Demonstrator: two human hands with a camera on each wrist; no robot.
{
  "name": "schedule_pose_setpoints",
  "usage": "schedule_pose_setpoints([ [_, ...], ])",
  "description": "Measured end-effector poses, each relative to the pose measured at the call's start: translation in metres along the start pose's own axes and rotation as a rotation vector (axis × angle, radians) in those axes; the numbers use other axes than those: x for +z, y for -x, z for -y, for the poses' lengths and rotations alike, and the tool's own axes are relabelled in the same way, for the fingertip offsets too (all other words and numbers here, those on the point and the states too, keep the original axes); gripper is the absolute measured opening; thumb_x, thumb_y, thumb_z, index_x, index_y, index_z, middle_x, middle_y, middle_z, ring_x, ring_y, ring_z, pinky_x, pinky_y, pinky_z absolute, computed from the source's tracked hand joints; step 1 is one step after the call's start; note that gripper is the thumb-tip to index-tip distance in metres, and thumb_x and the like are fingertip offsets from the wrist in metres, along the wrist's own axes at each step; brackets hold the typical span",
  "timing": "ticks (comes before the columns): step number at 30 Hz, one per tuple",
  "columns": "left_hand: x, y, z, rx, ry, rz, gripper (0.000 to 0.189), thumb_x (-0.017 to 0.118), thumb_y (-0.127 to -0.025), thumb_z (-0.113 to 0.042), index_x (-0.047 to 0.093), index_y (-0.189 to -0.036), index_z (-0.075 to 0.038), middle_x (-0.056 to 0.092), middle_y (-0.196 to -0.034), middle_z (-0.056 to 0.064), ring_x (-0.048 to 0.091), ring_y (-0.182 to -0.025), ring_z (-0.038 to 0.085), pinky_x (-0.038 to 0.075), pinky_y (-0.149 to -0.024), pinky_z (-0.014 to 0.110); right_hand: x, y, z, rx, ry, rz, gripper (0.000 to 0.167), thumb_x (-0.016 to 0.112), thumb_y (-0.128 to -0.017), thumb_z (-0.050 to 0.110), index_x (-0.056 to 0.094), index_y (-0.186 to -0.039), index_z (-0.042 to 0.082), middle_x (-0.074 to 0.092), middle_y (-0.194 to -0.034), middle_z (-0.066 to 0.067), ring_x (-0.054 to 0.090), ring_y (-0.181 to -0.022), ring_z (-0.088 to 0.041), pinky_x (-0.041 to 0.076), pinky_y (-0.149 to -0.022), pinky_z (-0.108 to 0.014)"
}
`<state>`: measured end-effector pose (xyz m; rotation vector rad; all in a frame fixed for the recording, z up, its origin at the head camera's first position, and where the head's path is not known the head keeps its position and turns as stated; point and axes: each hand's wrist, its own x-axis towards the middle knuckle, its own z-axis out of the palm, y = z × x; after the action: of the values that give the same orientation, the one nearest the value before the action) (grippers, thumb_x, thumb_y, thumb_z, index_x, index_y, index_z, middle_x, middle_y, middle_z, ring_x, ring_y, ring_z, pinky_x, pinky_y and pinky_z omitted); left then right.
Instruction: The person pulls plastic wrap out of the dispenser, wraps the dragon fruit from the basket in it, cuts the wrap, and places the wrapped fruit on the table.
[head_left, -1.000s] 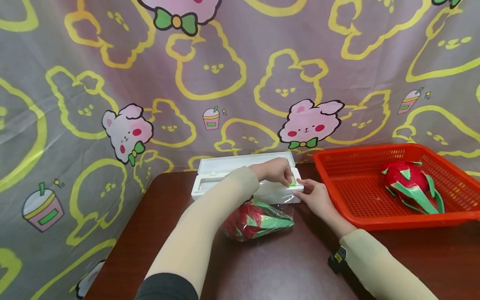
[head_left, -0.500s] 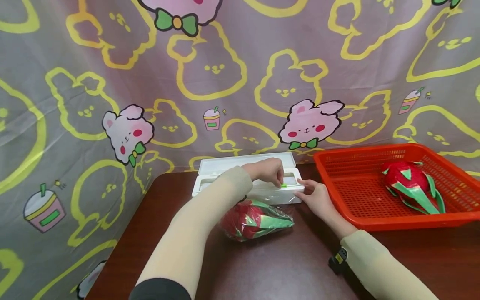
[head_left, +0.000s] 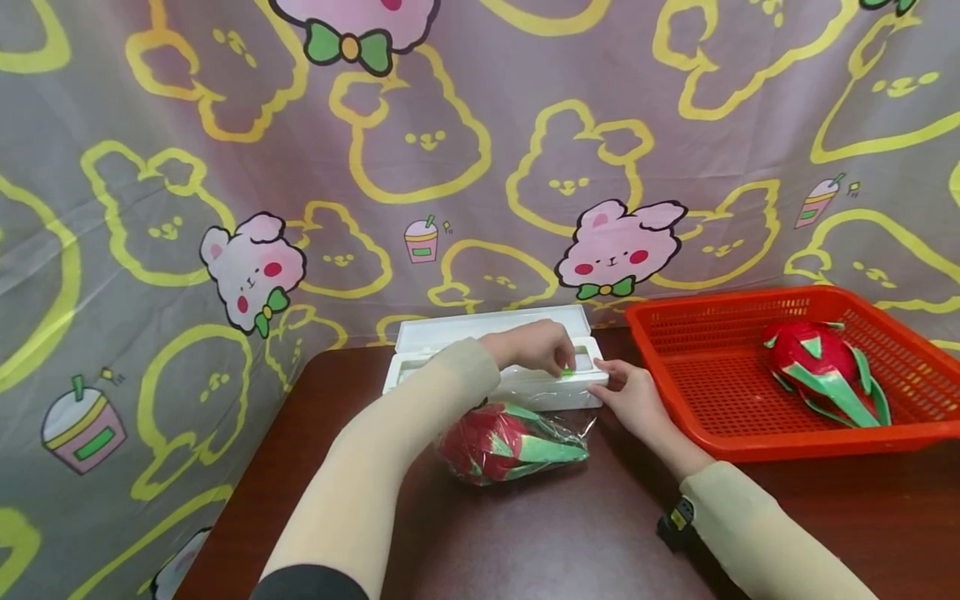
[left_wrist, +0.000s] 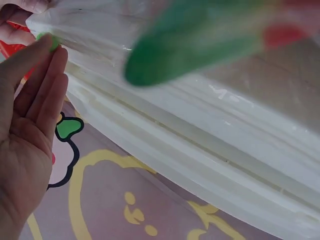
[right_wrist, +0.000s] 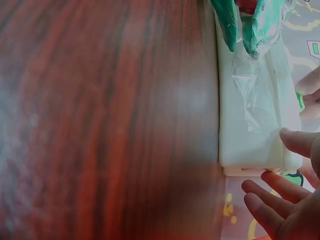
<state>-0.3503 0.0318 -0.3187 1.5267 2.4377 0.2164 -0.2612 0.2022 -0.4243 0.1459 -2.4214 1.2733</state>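
Leftmost, your white box (head_left: 542,390) has its lid standing up at the back. Just in front of it, the film-wrapped dragon fruit (head_left: 502,448) lies on its side on the table (head_left: 525,533), leaves to the right; clear film (right_wrist: 248,107) spreads from the leaves onto the box face. Left hand (head_left: 534,344) pinches the green slider (head_left: 567,372), thumb against fingers, near the box's right end. Looks like a cutting pass: run it level, full width, light pressure down; film needs to be flat and taut or it'll likely bunch. Right hand (head_left: 633,396) holds the box's right end, thumb one side, fingers the other. Good brace; a thumb clear of the slider's path would be safer. Further right, red basket (head_left: 712,442) with a second dragon fruit (head_left: 813,358) in it, out of your way.

Not readable: left sleeve (head_left: 412,400) covers part of the box. Left wrist view has a blurred green leaf (left_wrist: 185,50) blocking the film line, so can't tell how far the cut runs. Fruit's underside is hidden. In the right wrist view your left hand is cropped at the edge. Clamp force of either hand: can't tell.
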Motion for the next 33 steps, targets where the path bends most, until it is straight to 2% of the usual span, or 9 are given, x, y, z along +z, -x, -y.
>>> schedule_pose_setpoints([
  [4,0.001,-0.002,0.004,0.012,-0.030,-0.009,0.007,0.079,-0.080,-0.005,0.077,-0.087,-0.006,0.072,-0.081,0.001,0.062,-0.073,0.008,0.047,-0.070,0.015,0.000,-0.001,0.000,-0.003,-0.009,0.000,0.043,0.079,-0.080,0.004,0.064,-0.119,-0.008,0.066,-0.108,-0.029,0.067,-0.090,-0.035,0.051,-0.069,-0.021],
  [8,-0.001,0.001,0.006,0.009,-0.040,-0.012,0.006,0.080,-0.079,-0.005,0.078,-0.084,-0.007,0.072,-0.080,0.000,0.060,-0.070,0.006,0.046,-0.069,0.015,0.000,-0.002,0.001,-0.003,-0.003,-0.007,0.043,0.079,-0.080,0.003,0.064,-0.120,-0.008,0.066,-0.108,-0.028,0.067,-0.090,-0.035,0.051,-0.069,-0.022],
  [13,-0.001,0.006,0.008,0.003,-0.013,0.009,0.006,0.080,-0.079,-0.005,0.077,-0.084,-0.006,0.072,-0.079,0.001,0.060,-0.069,0.006,0.046,-0.067,0.015,0.001,0.000,0.001,-0.002,0.003,-0.003,0.044,0.079,-0.080,0.004,0.064,-0.119,-0.008,0.066,-0.108,-0.028,0.066,-0.092,-0.035,0.054,-0.073,-0.033],
  [18,0.000,0.014,0.013,-0.021,0.034,0.010,0.005,0.079,-0.080,-0.004,0.076,-0.084,-0.004,0.071,-0.078,0.001,0.059,-0.068,0.007,0.048,-0.066,0.016,0.001,0.000,0.001,-0.009,0.001,-0.014,0.043,0.079,-0.080,0.002,0.064,-0.119,-0.008,0.066,-0.108,-0.028,0.066,-0.094,-0.037,0.053,-0.079,-0.049],
  [22,0.000,0.029,0.021,-0.050,0.056,0.010,0.004,0.079,-0.081,-0.004,0.076,-0.084,-0.005,0.070,-0.077,0.000,0.060,-0.068,0.007,0.048,-0.066,0.017,0.002,0.000,0.002,-0.012,0.001,-0.009,0.044,0.079,-0.080,0.003,0.064,-0.119,-0.009,0.066,-0.108,-0.028,0.065,-0.095,-0.037,0.052,-0.081,-0.051],
  [28,0.000,0.061,0.037,-0.077,0.068,-0.009,0.005,0.079,-0.080,-0.003,0.076,-0.083,-0.006,0.070,-0.077,-0.002,0.063,-0.071,0.007,0.050,-0.068,0.018,0.001,0.001,0.002,-0.005,0.019,-0.014,0.045,0.079,-0.080,0.004,0.063,-0.120,-0.008,0.066,-0.108,-0.028,0.066,-0.095,-0.038,0.052,-0.081,-0.049],
  [30,0.000,0.071,0.042,-0.092,0.085,-0.019,0.005,0.079,-0.080,-0.002,0.076,-0.082,-0.005,0.070,-0.077,-0.002,0.063,-0.071,0.007,0.050,-0.068,0.018,0.000,0.001,0.002,0.002,0.027,-0.013,0.045,0.079,-0.080,0.005,0.063,-0.121,-0.007,0.066,-0.109,-0.028,0.066,-0.094,-0.037,0.053,-0.079,-0.046],
  [33,0.002,0.083,0.047,-0.113,0.099,-0.040,0.005,0.079,-0.080,-0.002,0.075,-0.082,-0.006,0.069,-0.076,-0.003,0.062,-0.070,0.005,0.049,-0.069,0.018,0.001,0.002,0.001,0.009,0.026,-0.001,0.045,0.079,-0.081,0.005,0.063,-0.122,-0.006,0.066,-0.110,-0.027,0.066,-0.093,-0.036,0.055,-0.075,-0.035],
])
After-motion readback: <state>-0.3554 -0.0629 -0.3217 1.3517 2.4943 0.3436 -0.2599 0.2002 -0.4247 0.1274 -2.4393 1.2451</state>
